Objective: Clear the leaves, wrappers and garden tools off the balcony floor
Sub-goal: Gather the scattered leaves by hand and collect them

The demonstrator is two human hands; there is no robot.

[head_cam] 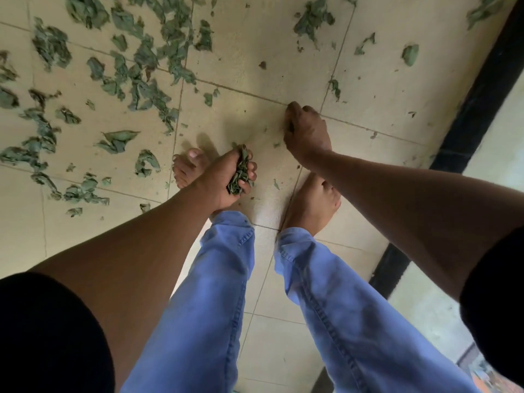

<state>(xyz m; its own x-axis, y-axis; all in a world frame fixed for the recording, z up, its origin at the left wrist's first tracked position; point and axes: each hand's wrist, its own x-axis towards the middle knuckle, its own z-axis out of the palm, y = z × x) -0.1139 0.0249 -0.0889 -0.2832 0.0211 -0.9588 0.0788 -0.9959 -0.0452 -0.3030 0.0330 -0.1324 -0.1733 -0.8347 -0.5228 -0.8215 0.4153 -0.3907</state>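
My left hand (226, 177) grips a wad of dry green leaves (239, 174) above my left foot. My right hand (306, 131) is down at the tiled floor, fingers curled, fingertips touching the tile near a grout line; a bit of green shows under the fingers, but what they pinch is hidden. Several loose green leaves (136, 72) lie scattered over the beige tiles at the upper left, with more leaves (312, 18) at the top right. No wrappers or garden tools are in view.
My bare feet (312, 202) and blue jeans (204, 307) fill the lower middle. A black strip (482, 89) runs diagonally along the floor's right edge, with a paler surface beyond it. Small leaf crumbs dot the tiles around my feet.
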